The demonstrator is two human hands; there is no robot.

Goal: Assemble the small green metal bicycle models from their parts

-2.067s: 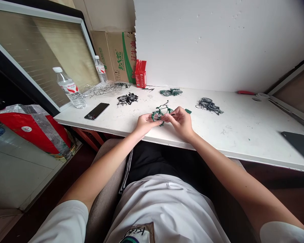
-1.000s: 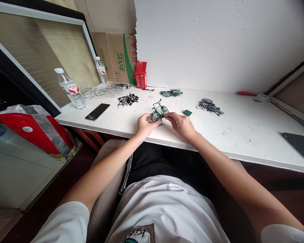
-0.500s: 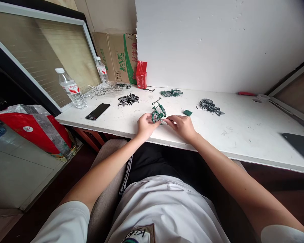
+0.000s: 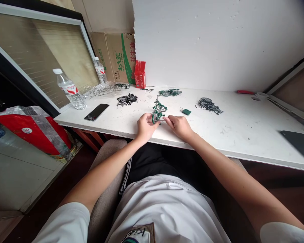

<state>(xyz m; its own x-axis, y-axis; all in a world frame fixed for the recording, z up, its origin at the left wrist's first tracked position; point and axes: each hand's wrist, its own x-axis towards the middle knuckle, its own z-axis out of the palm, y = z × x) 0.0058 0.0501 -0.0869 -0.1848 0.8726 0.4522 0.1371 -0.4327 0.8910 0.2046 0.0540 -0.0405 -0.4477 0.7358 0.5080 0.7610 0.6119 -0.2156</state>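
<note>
Over the near edge of the white table, a green model bicycle is held by my left hand, its fingers closed around the rear wheel. The front wheel and handlebar point away from me. Close by on the right, my right hand has thumb and forefinger pinched together beside the pedal. Whether something small sits in that pinch is hidden. A small dark green block lies on the table just beyond my right hand.
Around the work lie another green model bicycle, a black one and a grey one. A phone, water bottle and second bottle are left. Behind stand a red box and carton.
The bicycle has turned in my left hand, so its front wheel shows more from the side. My right fingers have drawn slightly away from the pedal area.
</note>
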